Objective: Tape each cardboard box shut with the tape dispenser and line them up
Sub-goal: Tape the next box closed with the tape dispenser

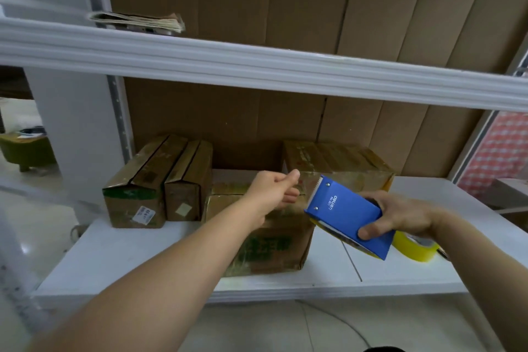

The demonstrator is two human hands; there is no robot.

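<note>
- Front box (257, 240) at frame centre, on the lower shelf (400, 271), top seam facing up, near edge close to the shelf lip.
- Blue dispenser (347, 213) right of centre, just above the box's right top corner, toothed blade tilted up and left, yellow tape roll (414, 246) showing below its body.
- Right hand (400, 216) clamped round the dispenser, thumb on the blue side plate, fingers wrapped over the top.
- Left hand (275, 190) over the box top at centre, thumb against curled forefinger in a pinch; probably holding the free tape end drawn from the blade, though clear tape hard to make out here.
- Two narrow boxes (160, 180) side by side at left centre, glossy strips already along their tops; a larger box (337, 160) behind, right of centre, against the cardboard backing.
- Folded papers (137, 21) on the upper shelf, upper left.
- Step in hand, by judgement: starting a strip on the front box, tape end pulled out and not yet pressed down.
- Next move calls for sticking the pinched end over the far edge of the seam, then drawing the dispenser along the seam toward the near edge with steady pressure and tearing on the teeth.
</note>
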